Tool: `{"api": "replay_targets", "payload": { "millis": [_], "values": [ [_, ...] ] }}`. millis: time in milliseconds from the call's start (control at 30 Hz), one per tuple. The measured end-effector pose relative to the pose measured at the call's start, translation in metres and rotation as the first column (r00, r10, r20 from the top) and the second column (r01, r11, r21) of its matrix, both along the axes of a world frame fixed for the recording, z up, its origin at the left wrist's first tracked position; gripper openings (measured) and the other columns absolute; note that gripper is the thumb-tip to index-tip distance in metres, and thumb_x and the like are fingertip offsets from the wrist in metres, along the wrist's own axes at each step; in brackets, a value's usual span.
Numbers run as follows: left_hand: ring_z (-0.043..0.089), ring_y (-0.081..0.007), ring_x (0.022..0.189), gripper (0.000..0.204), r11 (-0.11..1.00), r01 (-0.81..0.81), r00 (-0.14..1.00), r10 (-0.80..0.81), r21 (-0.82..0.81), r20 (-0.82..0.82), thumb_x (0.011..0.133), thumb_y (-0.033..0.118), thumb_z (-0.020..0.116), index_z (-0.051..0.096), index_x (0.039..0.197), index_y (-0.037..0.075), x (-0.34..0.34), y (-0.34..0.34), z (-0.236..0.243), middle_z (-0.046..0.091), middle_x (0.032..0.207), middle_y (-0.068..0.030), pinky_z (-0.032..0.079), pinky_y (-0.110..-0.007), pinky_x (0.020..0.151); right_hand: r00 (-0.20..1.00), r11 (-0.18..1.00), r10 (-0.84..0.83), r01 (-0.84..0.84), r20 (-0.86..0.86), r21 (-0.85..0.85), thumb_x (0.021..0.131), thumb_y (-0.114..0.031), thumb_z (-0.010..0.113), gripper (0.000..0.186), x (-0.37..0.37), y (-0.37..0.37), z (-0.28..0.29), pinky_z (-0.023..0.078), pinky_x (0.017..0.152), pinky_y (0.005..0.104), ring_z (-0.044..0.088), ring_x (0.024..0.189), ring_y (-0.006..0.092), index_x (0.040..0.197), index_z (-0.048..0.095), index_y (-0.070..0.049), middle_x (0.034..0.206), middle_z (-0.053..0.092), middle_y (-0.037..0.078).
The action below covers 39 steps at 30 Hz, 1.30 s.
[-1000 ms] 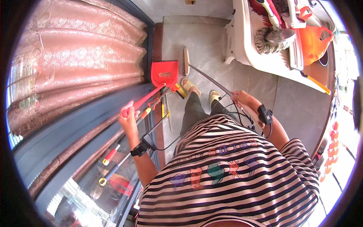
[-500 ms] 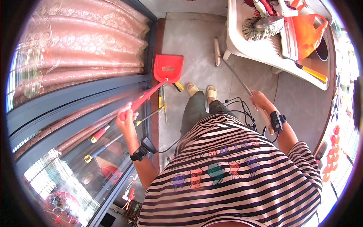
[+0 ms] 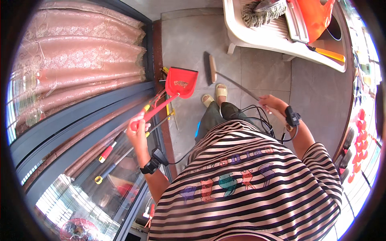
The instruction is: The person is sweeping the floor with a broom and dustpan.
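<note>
My left hand (image 3: 138,127) is closed round the long red handle of a dustpan. Its red pan (image 3: 183,75) is at the handle's far end, beside the door frame, with some brownish debris (image 3: 181,84) inside. In my right hand (image 3: 272,103) is the handle of a broom (image 3: 241,86), which slants away to the left. The narrow broom head (image 3: 213,69), light on one side with dark bristles on the other, lies just beyond my slippers (image 3: 220,91). A gap of floor separates the broom head from the pan.
A white plastic table (image 3: 240,32) at far right bears a grey mop-like brush (image 3: 261,15), an orange bag (image 3: 315,20) and a yellow-handled tool (image 3: 330,54). Left stand a glass door (image 3: 86,102), pink curtain (image 3: 88,52) and leaning poles (image 3: 105,172). Black cables (image 3: 263,120) hang by my right hand.
The broom head has shifted left, closer to the dustpan, and my slippers have changed position. The pan sits slightly nearer me, still in my left hand. The table appears farther up in the view.
</note>
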State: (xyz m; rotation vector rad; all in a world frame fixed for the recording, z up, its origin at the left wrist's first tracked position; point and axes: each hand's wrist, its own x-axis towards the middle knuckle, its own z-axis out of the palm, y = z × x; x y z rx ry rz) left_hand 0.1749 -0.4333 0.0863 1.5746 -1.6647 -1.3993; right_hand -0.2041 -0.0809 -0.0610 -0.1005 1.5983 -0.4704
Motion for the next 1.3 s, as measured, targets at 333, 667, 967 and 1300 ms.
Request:
{"api": "replay_targets", "payload": {
  "millis": [333, 667, 967, 1300],
  "values": [
    [0.06, -0.011, 0.061, 0.012, 0.99, 0.138, 0.987, -0.136, 0.023, -0.083, 0.083, 0.006, 0.057, 0.061, 0.093, 0.0, 0.01, -0.014, -0.027, 0.063, 0.11, -0.0159, 0.046, -0.02, 0.054, 0.91, 0.976, 0.214, -0.186, -0.356, 0.11, 0.078, -0.012, 0.057, 0.053, 0.049, 0.033, 0.077, 0.046, 0.043, 0.033, 0.053, 0.044, 0.0176, 0.129, 0.048, -0.007, 0.061, 0.056, 0.01],
    [0.061, -0.0118, 0.062, 0.012, 0.985, 0.171, 0.982, -0.172, -0.025, -0.074, 0.084, 0.006, 0.057, 0.061, 0.093, 0.0, -0.003, 0.025, -0.012, 0.063, 0.11, -0.0151, 0.045, -0.02, 0.055, 0.847, 0.867, 0.455, -0.491, -0.274, -0.078, 0.079, -0.015, 0.058, 0.05, -0.003, 0.115, 0.016, 0.044, 0.042, 0.0329, 0.053, 0.046, 0.0166, 0.128, 0.049, -0.007, 0.054, 0.051, 0.008],
    [0.062, -0.0126, 0.063, 0.012, 0.992, 0.065, 0.998, -0.063, -0.106, 0.018, 0.085, 0.005, 0.056, 0.061, 0.095, 0.001, -0.043, 0.144, 0.008, 0.063, 0.11, -0.0144, 0.044, -0.02, 0.053, -0.241, -0.123, 0.726, -0.967, -0.644, 0.222, 0.058, -0.016, 0.071, 0.017, -0.193, 0.167, -0.043, 0.052, 0.068, 0.0358, 0.062, 0.07, 0.0279, 0.07, 0.064, -0.005, 0.066, 0.058, 0.012],
    [0.061, -0.0119, 0.062, 0.013, 0.987, -0.143, 0.99, 0.143, -0.066, -0.012, 0.083, 0.003, 0.056, 0.062, 0.094, 0.0, -0.082, 0.289, 0.017, 0.062, 0.111, -0.0156, 0.048, -0.02, 0.055, -0.297, 0.057, 0.733, -0.87, -0.612, 0.49, 0.049, -0.013, 0.078, 0.025, -0.254, 0.237, -0.064, 0.052, 0.071, 0.035, 0.061, 0.086, 0.0317, 0.069, 0.068, -0.002, 0.09, 0.059, 0.014]
  ]
}}
